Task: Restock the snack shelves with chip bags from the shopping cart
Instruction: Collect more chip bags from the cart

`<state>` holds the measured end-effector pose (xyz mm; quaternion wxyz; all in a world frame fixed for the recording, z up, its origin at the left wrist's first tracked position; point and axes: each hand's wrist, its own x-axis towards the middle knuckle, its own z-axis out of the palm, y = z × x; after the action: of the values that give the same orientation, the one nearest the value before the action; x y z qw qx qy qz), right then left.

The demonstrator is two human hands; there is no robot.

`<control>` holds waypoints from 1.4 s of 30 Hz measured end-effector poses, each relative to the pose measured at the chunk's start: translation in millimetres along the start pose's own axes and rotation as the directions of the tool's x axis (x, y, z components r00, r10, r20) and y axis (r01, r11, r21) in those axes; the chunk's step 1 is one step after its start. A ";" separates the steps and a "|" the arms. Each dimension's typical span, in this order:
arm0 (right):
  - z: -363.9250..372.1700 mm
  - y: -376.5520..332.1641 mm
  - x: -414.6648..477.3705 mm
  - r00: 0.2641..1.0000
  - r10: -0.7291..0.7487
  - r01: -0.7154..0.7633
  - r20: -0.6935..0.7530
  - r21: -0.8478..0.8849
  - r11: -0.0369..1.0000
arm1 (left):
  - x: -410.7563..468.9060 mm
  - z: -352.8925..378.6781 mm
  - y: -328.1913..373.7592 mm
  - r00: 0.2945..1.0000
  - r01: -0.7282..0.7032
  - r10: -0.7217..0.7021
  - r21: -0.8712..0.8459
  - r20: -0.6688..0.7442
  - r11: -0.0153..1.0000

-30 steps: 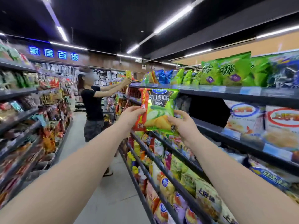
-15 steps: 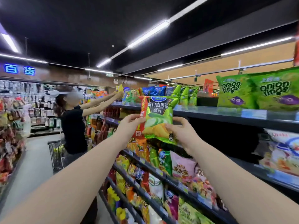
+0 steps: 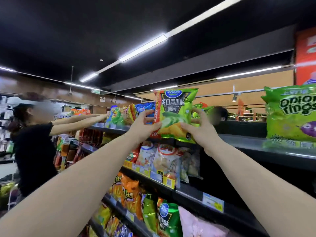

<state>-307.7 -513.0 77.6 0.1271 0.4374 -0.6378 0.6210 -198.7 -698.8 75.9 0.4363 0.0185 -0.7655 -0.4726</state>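
Observation:
A green chip bag [image 3: 174, 106] with a red side strip and cucumber picture is held upright at the level of the top shelf [image 3: 242, 142]. My left hand [image 3: 143, 124] grips its lower left edge. My right hand [image 3: 198, 127] grips its lower right side. The bag sits over the front edge of the top shelf, beside a bare dark stretch of that shelf. The shopping cart is not clearly in view.
Green onion rings bags [image 3: 290, 115] stand on the top shelf at right. Blue, green and orange bags [image 3: 126, 113] fill the shelf further left. Lower shelves [image 3: 153, 182] hold white, orange and green snack bags. A person in black [image 3: 34, 147] reaches onto the top shelf at left.
Both hands have raised the green chip bag from mid-shelf height up to the top shelf level. The view has swung right and upward toward the shelving.

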 end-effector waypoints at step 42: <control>110.4 59.6 119.6 0.940 0.149 -0.338 -0.309 -0.766 0.546 | 201.5 -10.7 -148.8 0.898 -0.245 0.188 0.099 0.399 0.964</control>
<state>-378.3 -669.7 99.7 0.2901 0.1705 -0.8875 0.3149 -373.2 -877.4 98.8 0.3243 -0.1284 -0.8662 -0.3578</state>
